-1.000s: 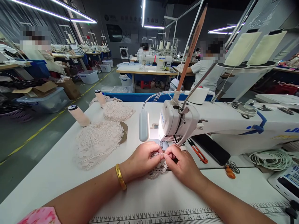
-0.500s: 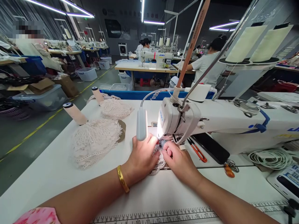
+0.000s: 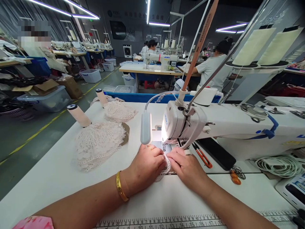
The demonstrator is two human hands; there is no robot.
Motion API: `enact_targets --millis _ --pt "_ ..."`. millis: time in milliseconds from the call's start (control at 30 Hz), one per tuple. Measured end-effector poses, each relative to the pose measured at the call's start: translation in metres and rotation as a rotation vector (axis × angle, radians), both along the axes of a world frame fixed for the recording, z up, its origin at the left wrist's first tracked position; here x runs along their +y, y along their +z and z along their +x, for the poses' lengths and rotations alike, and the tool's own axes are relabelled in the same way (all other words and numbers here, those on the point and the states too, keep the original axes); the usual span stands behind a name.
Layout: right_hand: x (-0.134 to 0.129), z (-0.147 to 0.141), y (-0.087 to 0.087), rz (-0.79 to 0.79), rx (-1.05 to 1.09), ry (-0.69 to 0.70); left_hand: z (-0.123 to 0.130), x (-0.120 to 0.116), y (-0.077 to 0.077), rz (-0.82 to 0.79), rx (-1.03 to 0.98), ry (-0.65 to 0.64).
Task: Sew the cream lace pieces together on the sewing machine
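A white sewing machine (image 3: 183, 119) stands on the white table, its lit needle area just beyond my hands. My left hand (image 3: 149, 163), a gold bangle at the wrist, has its fingers curled on a small piece of white lace trim (image 3: 164, 173). From the right, my right hand (image 3: 187, 163) pinches the same lace at its upper edge, fingertips nearly touching those of the left. Part of the lace is hidden under my left fingers. Two piles of lace, a large one (image 3: 100, 144) and a smaller one (image 3: 120, 111), lie to the left.
Thread cones (image 3: 79, 115) stand by the lace piles. A small lamp (image 3: 146, 127) hangs above my left hand. Orange snips (image 3: 202, 155) and a black phone (image 3: 216, 152) lie right of the needle area. A ruler (image 3: 166, 222) runs along the front edge.
Both hands have drawn slightly back from the needle area with the lace. My left fingers have curled further over it, and the metal plate under the needle shows more. The view has shifted slightly.
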State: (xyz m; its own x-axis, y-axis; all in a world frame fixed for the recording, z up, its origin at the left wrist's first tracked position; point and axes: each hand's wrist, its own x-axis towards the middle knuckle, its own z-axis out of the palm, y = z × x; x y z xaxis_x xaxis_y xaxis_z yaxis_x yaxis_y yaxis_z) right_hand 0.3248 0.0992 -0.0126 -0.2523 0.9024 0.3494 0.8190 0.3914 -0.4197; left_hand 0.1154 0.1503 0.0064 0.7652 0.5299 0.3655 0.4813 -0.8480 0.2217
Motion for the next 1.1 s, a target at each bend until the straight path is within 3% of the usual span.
enact_targets --millis 167,500,1100 --pt "-0.002 0.003 0.003 0.067 -0.043 0.051 -0.005 0.004 0.001 -0.033 0.001 -0.029" --pt "-0.001 0.002 -0.001 0.157 -0.124 0.024 -0.006 0.008 0.006 -0.046 0.031 -0.011" --pt "0.001 0.003 -0.008 0.164 -0.184 -0.002 -0.009 0.011 0.007 -0.060 0.035 -0.015"
